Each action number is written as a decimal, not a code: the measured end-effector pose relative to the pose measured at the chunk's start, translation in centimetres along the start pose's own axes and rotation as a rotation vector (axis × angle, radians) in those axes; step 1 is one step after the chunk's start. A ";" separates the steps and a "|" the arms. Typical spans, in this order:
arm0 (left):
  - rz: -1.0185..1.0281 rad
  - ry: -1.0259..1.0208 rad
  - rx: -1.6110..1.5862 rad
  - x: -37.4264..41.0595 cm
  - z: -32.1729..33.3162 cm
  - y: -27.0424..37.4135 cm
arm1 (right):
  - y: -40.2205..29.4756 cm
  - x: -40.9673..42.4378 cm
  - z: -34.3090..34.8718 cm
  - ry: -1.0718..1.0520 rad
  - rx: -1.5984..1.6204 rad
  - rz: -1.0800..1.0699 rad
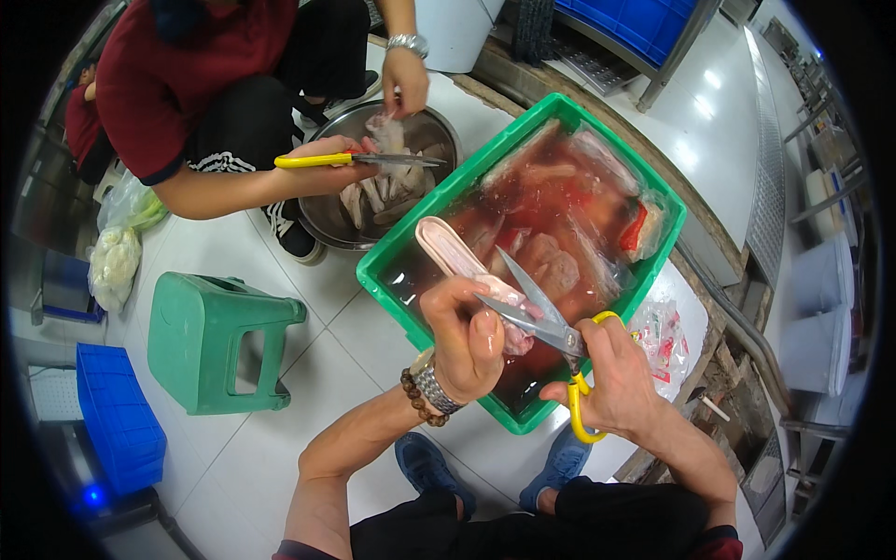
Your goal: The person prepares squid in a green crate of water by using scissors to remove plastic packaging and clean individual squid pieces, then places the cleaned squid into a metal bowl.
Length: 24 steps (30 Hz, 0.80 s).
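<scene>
My left hand (465, 336) grips a long piece of raw meat (455, 252), pale pink with a rounded, grooved far end. Its reddish near end shows below my fingers. My right hand (616, 378) holds scissors (553, 332) with yellow handles. Their blades are spread and point left, one passing close by my left fingertips; whether they touch the meat is hard to tell. Both hands are above a green plastic crate (374, 280) of reddish liquid, in which raw meat pieces (553, 266) and clear plastic wrapping (595, 259) lie partly sunk.
Opposite, a co-worker's hands (406, 84) hold yellow-handled scissors (357, 159) and a pale piece over a steel bowl (448, 133) of raw pieces. A green stool (203, 343) lies tipped at left, near a blue crate (119, 416). Pipes (735, 315) run along the right.
</scene>
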<state>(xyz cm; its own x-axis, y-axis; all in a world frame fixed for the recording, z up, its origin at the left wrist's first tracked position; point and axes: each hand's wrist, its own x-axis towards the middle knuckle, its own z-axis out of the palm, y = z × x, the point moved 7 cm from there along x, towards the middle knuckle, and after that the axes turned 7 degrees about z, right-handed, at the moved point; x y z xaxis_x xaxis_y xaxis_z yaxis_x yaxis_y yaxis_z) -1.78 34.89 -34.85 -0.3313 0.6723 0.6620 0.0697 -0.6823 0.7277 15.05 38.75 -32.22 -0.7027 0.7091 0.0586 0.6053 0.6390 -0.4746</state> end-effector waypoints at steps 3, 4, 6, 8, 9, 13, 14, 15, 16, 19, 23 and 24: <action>-0.076 0.035 -0.008 0.2 -0.1 -0.2 | 0.2 0.0 0.1 0.012 -0.027 -0.016; -0.109 0.055 -0.023 0.2 -0.2 -0.4 | 0.4 -0.1 0.2 0.012 -0.032 -0.008; -0.117 0.096 0.100 0.0 -0.7 -0.6 | 0.7 -0.1 0.5 0.029 -0.028 -0.002; -0.147 0.124 0.176 0.0 -1.0 -0.8 | 1.0 -0.1 0.6 0.063 -0.010 -0.005; -0.174 0.132 0.191 0.2 -1.0 -0.8 | 1.4 -0.2 0.8 0.030 0.059 0.035; -0.257 0.109 0.092 0.4 -0.4 -1.1 | 3.9 -0.4 1.7 -0.092 0.554 0.420; -0.287 0.103 0.057 0.3 -0.2 -1.2 | 4.0 -0.3 1.5 -0.080 0.603 0.438; -0.316 0.096 0.021 0.1 0.1 -1.3 | 4.0 -0.3 1.2 -0.066 0.654 0.458; -0.345 0.089 -0.014 -0.1 0.3 -1.4 | 3.4 0.1 0.4 -0.012 0.577 0.340; -0.376 -0.034 0.091 -0.9 0.4 -2.3 | 1.3 0.5 -0.8 0.029 0.578 0.152; -0.274 -0.285 0.296 -0.8 2.1 -0.8 | 0.7 0.5 0.3 0.049 0.768 0.197; -0.197 -0.321 0.372 -1.0 2.2 -0.8 | 1.2 0.3 0.7 0.059 0.793 0.231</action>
<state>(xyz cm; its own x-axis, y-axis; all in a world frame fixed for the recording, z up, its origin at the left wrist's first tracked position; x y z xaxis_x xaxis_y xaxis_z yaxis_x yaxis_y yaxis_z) 0.60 35.45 -35.68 -0.0713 0.8714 0.4853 0.3836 -0.4252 0.8198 15.29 39.57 -33.35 -0.5591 0.8252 -0.0805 0.2731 0.0916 -0.9576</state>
